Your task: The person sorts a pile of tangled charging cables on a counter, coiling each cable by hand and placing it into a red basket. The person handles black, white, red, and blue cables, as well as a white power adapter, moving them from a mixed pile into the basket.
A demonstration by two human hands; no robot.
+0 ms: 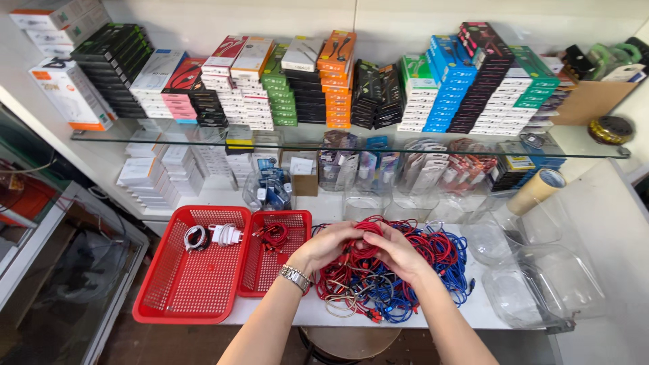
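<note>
- I see a tangled heap of red and blue cables (399,270) lying on the white counter (473,307), just right of the two red baskets.
- My left hand (329,245) rests on top of the heap, fingers curled and pinching a bundle of red cable (362,233); a metal wristwatch (295,277) sits on that wrist.
- My right hand (395,249) lies beside the left, touching it, fingers curled down into the same red bundle; I cannot tell how tightly it grips.
- The small red basket (274,263) stands just left of the heap and holds a few coiled red cables (274,235).
- The large red basket (193,284) touches the small one on its left and holds a white charger with a coiled white cable (213,235).
- Clear plastic containers (534,284) stand right of the heap, some empty, and a roll of brown tape (537,189) lies behind them.
- Behind the heap, clear tubs (365,169) hold packaged accessories under a glass shelf (574,145).
- Stacks of coloured boxes (338,88) fill that shelf from end to end.
</note>
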